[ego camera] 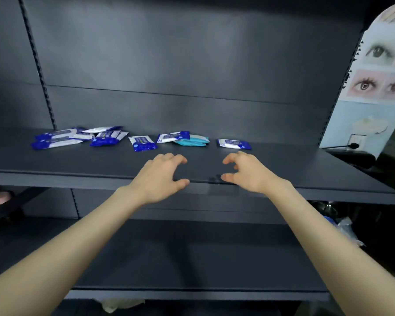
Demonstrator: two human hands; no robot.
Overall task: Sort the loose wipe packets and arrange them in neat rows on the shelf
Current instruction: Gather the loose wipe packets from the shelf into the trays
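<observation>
Far left, a slotted rail (38, 65) runs up the dark back panel (192, 53). The shelf (55, 160) carries all the loose packets in a ragged line along its rear half, none in rows. At the left end sits the left pile (55, 139), blue-and-white packets overlapping at odd angles. Just beside it to the right is the second pile (105, 137), likewise jumbled, with one packet propped on the others. Next comes a lone packet (143, 143), lying flat and skewed, apart from its neighbours. To its right a blue packet (172, 136) rests on top of the teal packets (195, 141), which are stacked flat. The left hand (162, 176) is over the front part of the shelf, in front of the lone packet and the teal packets and clear of both; its fingers are loosely bent, thumb spread, grasping nothing. Whether it touches the shelf cannot be told. The right hand (244, 172) is beside it, near but apart, in the same posture: fingers half curled, thumb out, empty. Directly behind this hand, nearer to it than any other item, lies the right packet (234, 143), flat and alone. Bare shelf separates both hands from the packets. Below the forearms a lower shelf (192, 258) shows. At the far right a poster (379, 83) printed with pictures of eyes stands past the shelf end.
</observation>
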